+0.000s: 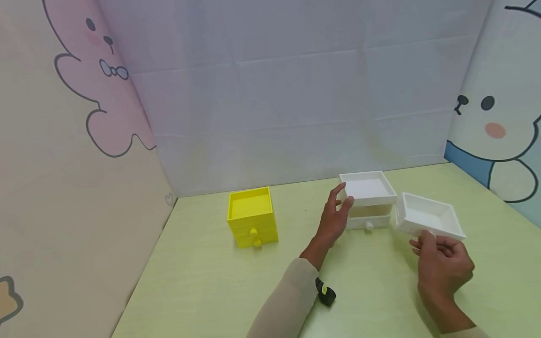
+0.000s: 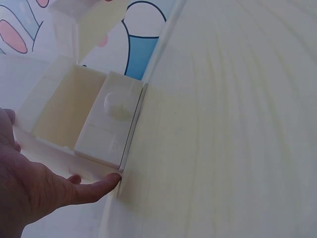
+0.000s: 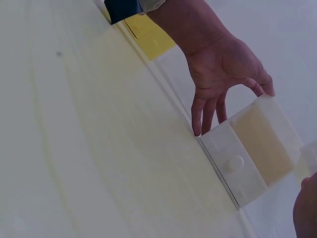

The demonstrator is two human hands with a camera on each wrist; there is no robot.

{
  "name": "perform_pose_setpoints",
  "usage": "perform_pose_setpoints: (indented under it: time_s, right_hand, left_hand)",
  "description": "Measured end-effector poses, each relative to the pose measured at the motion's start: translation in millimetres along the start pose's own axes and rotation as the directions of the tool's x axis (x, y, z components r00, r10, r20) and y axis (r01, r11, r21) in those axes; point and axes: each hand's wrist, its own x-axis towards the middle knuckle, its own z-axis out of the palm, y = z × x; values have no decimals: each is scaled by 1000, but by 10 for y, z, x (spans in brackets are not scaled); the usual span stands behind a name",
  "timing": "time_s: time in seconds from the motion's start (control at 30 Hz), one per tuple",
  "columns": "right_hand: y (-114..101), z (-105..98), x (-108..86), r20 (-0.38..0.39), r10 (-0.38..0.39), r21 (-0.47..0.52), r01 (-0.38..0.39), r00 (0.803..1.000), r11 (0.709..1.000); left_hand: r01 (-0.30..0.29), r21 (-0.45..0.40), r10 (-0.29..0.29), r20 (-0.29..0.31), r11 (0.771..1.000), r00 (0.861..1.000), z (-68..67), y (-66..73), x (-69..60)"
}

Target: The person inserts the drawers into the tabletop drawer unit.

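A small white two-tier drawer cabinet [image 1: 368, 201] stands toward the back right of the table. Its upper slot is vacant, while the lower drawer [image 3: 230, 158] with a round knob sits inside. My left hand [image 1: 335, 219] steadies the cabinet's left side; in the right wrist view its fingers lie fairly straight along that side and the thumb touches the top edge. The pulled-out white drawer [image 1: 433, 215] is held tilted, right of the cabinet, by my right hand [image 1: 444, 263], which pinches it at the front. The fingers hide its knob.
A yellow drawer cabinet [image 1: 252, 218], with two knobs facing forward, stands left of the white one. The pale green table [image 1: 203, 300] meets a whitish cloth wall [image 1: 274, 94] behind. Cartoon-printed panels [image 1: 494, 103] border both sides.
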Motion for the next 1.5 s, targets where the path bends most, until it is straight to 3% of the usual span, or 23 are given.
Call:
perform_pose_setpoints:
  time_s: [0.23, 0.5, 1.13, 1.5]
  right_hand:
    - [-52, -5, -37, -31, -22, -31, 21, 999, 999]
    - [-86, 3, -59, -41, 5, -39, -6, 999, 999]
    - [46, 2, -90, 70, 4, -66, 1, 998, 998]
    - [39, 8, -144, 97, 12, -120, -1, 995, 993]
  left_hand:
    - [-4, 5, 4, 3, 1000, 1000, 10, -11, 12]
    - [-11, 6, 11, 10, 1000, 1000, 1, 10, 10]
    - [-25, -16, 25, 10, 1000, 1000, -3, -4, 11]
    - [-29, -22, 29, 8, 999, 1000, -3, -15, 11]
